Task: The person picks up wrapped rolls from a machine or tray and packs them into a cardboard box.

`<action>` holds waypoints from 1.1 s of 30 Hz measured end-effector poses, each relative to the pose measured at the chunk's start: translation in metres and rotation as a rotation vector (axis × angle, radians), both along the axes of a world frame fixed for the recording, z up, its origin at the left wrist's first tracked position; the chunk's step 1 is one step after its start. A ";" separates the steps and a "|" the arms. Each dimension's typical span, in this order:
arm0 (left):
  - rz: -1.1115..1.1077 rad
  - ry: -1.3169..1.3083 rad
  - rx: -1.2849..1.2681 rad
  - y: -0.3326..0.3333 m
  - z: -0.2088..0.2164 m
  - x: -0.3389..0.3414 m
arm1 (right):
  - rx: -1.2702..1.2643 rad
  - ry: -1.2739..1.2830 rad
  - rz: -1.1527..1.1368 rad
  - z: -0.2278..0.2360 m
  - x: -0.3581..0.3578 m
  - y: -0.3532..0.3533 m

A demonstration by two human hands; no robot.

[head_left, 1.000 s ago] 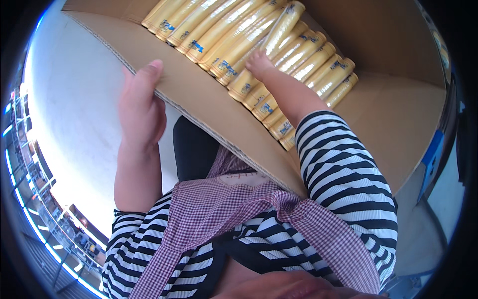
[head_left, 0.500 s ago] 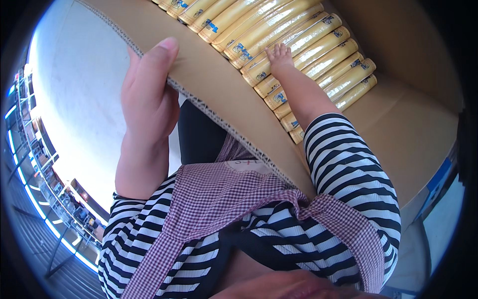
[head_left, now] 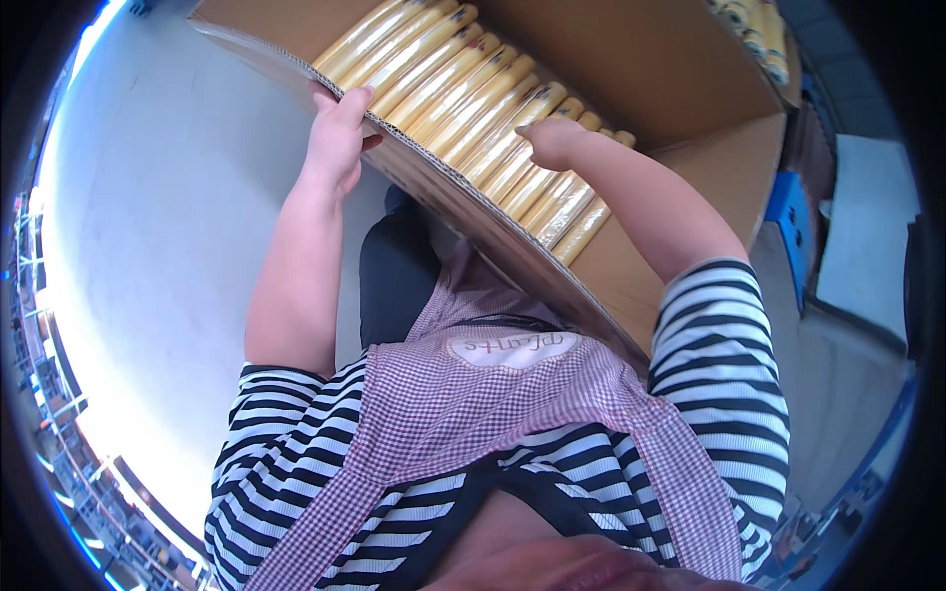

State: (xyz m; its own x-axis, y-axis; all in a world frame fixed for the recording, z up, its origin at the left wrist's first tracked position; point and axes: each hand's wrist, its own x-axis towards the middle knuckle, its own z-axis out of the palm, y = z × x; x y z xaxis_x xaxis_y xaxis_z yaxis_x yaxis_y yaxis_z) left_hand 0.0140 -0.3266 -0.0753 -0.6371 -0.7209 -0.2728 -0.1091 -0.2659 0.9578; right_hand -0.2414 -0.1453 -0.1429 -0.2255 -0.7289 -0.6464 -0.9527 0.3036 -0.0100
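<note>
A large open cardboard box (head_left: 641,74) stands tilted across my front. Inside it, several long yellow rolls in shiny clear film (head_left: 434,84) lie side by side in a slanting row. My left hand (head_left: 338,138) is closed on the box's near wall, thumb over the rim and fingers on the outer side. Over the right part of the row, my right hand (head_left: 557,145) touches the rolls with one finger stretched out. Its other fingers are partly hidden beneath the hand, and no roll is lifted.
At the upper right, more yellow rolls (head_left: 754,34) show beside the box. A blue panel (head_left: 788,225) and a pale flat board (head_left: 867,222) stand to its right. Grey floor (head_left: 177,148) spreads on the left, with shelving along the far left rim.
The box and rolls now appear farther from my head, with more surroundings visible. My right hand has gone from spread flat on the rolls to partly curled. My left hand still grips the rim.
</note>
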 end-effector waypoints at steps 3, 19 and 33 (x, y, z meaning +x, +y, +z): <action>0.031 -0.033 -0.003 -0.001 0.001 -0.004 | -0.223 0.047 -0.060 0.093 0.010 0.054; 0.040 -0.095 0.002 -0.005 0.006 -0.006 | -1.031 0.536 -0.845 0.182 -0.181 0.326; 0.047 -0.083 0.003 0.001 0.003 -0.003 | -0.416 0.728 -0.986 0.180 -0.356 0.392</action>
State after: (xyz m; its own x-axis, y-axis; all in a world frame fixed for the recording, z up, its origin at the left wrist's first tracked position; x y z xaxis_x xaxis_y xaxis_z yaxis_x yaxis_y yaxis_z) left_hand 0.0114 -0.3257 -0.0720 -0.5780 -0.7482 -0.3258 -0.1755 -0.2759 0.9450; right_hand -0.5977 0.2472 0.0368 -0.9818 -0.1700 0.0850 -0.1561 0.9763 0.1501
